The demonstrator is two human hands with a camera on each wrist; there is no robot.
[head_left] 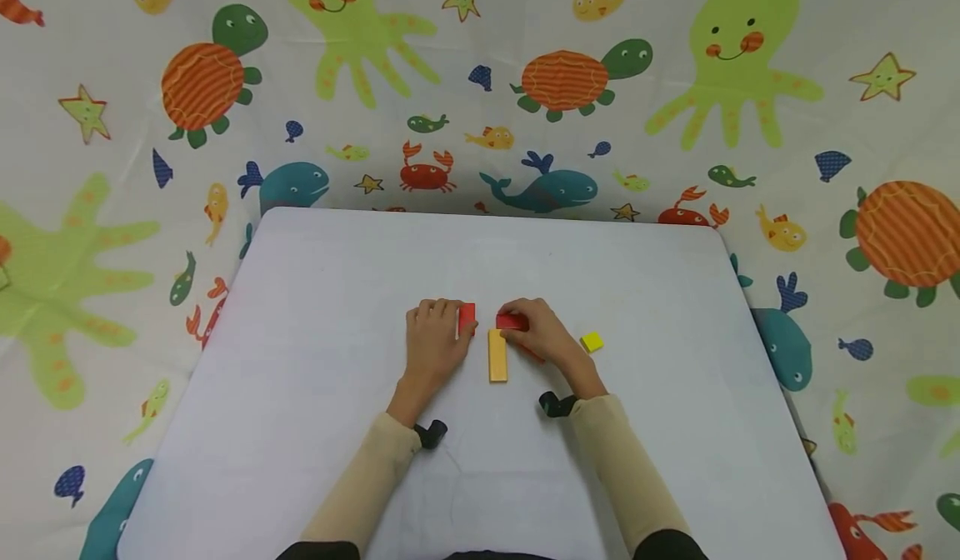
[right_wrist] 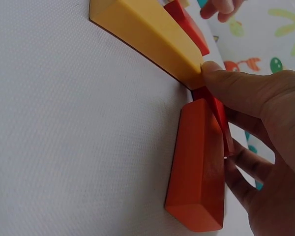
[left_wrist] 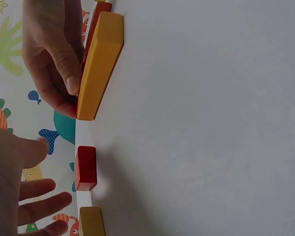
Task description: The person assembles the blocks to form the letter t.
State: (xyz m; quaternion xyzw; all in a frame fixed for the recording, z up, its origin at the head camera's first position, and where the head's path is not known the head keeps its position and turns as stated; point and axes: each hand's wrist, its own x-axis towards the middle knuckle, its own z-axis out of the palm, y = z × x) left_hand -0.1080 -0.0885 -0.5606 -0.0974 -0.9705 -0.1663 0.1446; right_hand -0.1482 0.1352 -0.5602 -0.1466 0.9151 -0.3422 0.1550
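My left hand (head_left: 435, 343) is beside an upright-looking red block (head_left: 467, 318). In the left wrist view, its spread fingers stand apart from that red block (left_wrist: 86, 168). A yellow block (left_wrist: 92, 221) also shows there, near the bottom edge. My right hand (head_left: 547, 335) pinches another red block (head_left: 512, 322) at the far end of a long yellow-orange block (head_left: 497, 356). Its thumb touches the end of the yellow-orange block (right_wrist: 152, 39) in the right wrist view. An orange-red block (right_wrist: 194, 167) lies alongside the held red block (right_wrist: 216, 113), partly hidden under the hand in the head view.
A small bright yellow block (head_left: 592, 342) lies right of the right hand. The blocks rest on a white table (head_left: 300, 427). Behind it hangs a cloth (head_left: 465, 60) printed with sea animals.
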